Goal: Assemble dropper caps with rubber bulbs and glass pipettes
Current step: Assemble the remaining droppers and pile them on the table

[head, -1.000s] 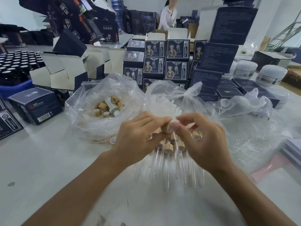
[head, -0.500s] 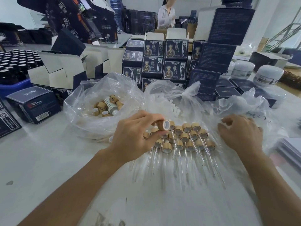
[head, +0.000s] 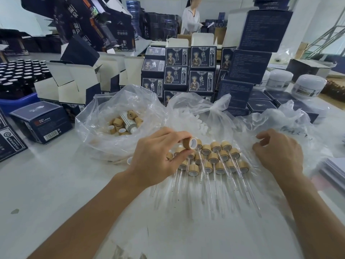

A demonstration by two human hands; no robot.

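My left hand pinches a bamboo dropper cap between thumb and fingers, its white-lined opening facing right. Just below and right of it lie several assembled droppers in rows on the white table, with their glass pipettes pointing toward me. My right hand rests on the crumpled clear bag at the right. Its fingers are curled at the plastic, and I cannot tell whether they hold anything. Loose bamboo caps fill a clear bag behind my left hand. The bag beside it holds white rubber bulbs.
Stacks of dark blue boxes rise behind the bags, with open cartons to their left. Dark bottles in a blue tray are at the far left, white jars at the far right. A person stands in the background.
My right hand left the cap and moved right onto the clear bag. My left hand stayed over the dropper pile, still pinching the cap.
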